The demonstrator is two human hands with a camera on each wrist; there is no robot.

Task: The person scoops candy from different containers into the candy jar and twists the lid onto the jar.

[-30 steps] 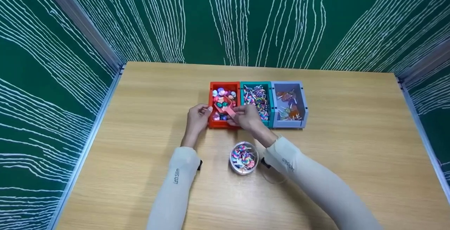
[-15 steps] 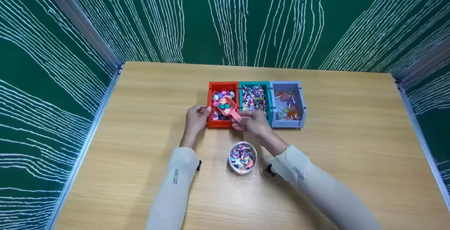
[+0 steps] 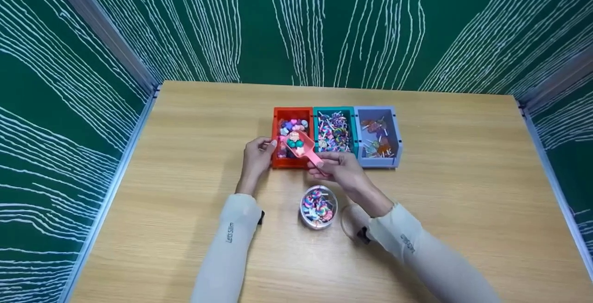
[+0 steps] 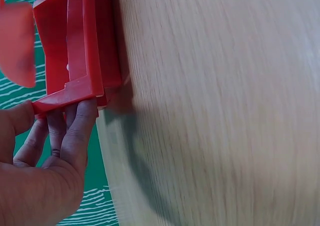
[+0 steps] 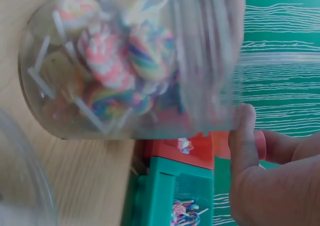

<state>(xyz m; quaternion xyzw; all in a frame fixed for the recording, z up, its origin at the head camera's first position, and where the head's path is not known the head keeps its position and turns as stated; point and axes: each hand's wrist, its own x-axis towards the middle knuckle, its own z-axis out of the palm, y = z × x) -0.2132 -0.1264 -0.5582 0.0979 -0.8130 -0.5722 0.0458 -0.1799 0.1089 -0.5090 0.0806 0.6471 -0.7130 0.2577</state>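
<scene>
A pink scoop (image 3: 314,156) carrying several small green, peach and white charms is held over the red bin (image 3: 292,163) by my right hand (image 3: 346,169), which pinches its handle. My left hand (image 3: 256,158) grips the red bin's left wall, thumb on the rim and fingers (image 4: 76,136) against the outside. Colourful charms lie inside that bin. In front of the bins stands a clear jar (image 5: 210,61) containing swirl lollipop charms; it fills much of the right wrist view. The scoop (image 4: 17,46) shows only partly in the left wrist view.
Joined to the red bin's right are a teal bin (image 3: 357,148) of small lollipop charms and a lilac bin (image 3: 400,148) with translucent ones. A clear round lid (image 5: 35,161) lies right of the jar, partly under my right forearm. Green panels (image 3: 259,25) enclose the wooden table (image 3: 463,164).
My right hand has drawn the loaded scoop up from the charms and toward the front right. The left hand keeps its grip on the red bin.
</scene>
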